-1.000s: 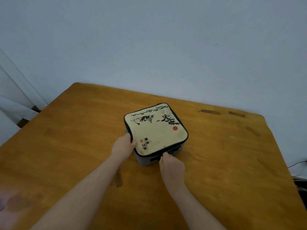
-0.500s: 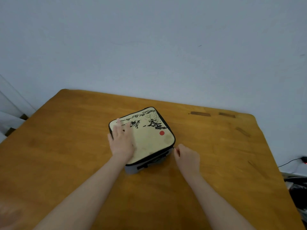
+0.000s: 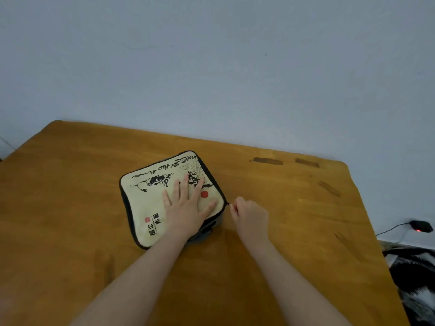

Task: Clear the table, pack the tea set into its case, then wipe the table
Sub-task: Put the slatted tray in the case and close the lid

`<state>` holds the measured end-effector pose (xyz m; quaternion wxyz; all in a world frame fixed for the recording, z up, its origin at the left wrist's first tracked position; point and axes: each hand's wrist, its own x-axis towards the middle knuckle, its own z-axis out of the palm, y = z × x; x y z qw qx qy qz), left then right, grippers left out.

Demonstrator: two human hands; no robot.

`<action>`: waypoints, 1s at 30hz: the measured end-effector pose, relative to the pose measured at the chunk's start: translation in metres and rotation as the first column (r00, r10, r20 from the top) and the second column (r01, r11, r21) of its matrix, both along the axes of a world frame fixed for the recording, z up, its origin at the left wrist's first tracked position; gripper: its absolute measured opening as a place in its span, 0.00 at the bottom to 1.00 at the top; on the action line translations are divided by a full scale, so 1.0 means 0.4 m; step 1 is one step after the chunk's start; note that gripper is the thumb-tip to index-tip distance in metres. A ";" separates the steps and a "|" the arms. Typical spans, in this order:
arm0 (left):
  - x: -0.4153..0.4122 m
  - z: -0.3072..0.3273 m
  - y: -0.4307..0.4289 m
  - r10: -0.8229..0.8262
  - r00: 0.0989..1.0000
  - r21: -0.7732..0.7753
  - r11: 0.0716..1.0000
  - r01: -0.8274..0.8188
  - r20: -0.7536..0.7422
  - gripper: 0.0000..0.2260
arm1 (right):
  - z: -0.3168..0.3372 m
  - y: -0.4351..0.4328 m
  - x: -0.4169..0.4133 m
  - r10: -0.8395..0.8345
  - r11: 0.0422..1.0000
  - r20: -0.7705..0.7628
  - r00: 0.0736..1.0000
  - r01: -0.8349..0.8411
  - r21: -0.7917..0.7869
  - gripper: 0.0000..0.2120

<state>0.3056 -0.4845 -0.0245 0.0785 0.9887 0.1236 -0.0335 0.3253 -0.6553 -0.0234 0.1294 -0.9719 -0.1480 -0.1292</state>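
The table is wood, smooth and orange-brown, with soft rounded corners. A little left of its middle sits the tea set case. It is a flat square with round corners. Its top is cream cloth with a black ink drawing, some black letters and a red dot. A thin black trim runs round the edge, and the sides look grey.

The left hand lies flat on the right part of the lid, fingers straight and spread, pressing down. It grips nothing. Just beside the case's right corner is the right hand. Its fingers are curled, and its thumb and finger pinch the tiny zip tab.

Further right, the wood has a few dark, dull patches. Off the table, by the wall, lies a small black plug box with a red light and a thin wire. Below it is something black and white and fluffy.

Half a second ago the left hand lay on the left part of the lid and hid the letters; now it sits further right, by the red dot, and the letters show. A second ago it held the case's left edge, and the right hand was at the middle of the near side. Now the right hand is round at the right corner.
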 end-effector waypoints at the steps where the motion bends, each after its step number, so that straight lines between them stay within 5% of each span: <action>1: 0.000 -0.001 0.001 0.003 1.000 0.006 1.000 -0.003 0.006 0.33 | -0.002 0.002 0.020 0.000 1.000 0.000 1.000 0.000 0.001 0.17; 25: 0.000 -0.008 -0.004 -0.011 0.998 -0.026 1.000 0.013 0.054 0.31 | 0.034 0.286 0.433 0.194 0.979 0.021 0.981 -0.192 -0.065 0.13; 30: -0.003 -0.004 -0.003 -0.018 0.999 -0.046 0.999 0.020 0.050 0.31 | 0.033 0.336 0.486 0.270 0.962 -0.104 0.957 -0.262 0.084 0.12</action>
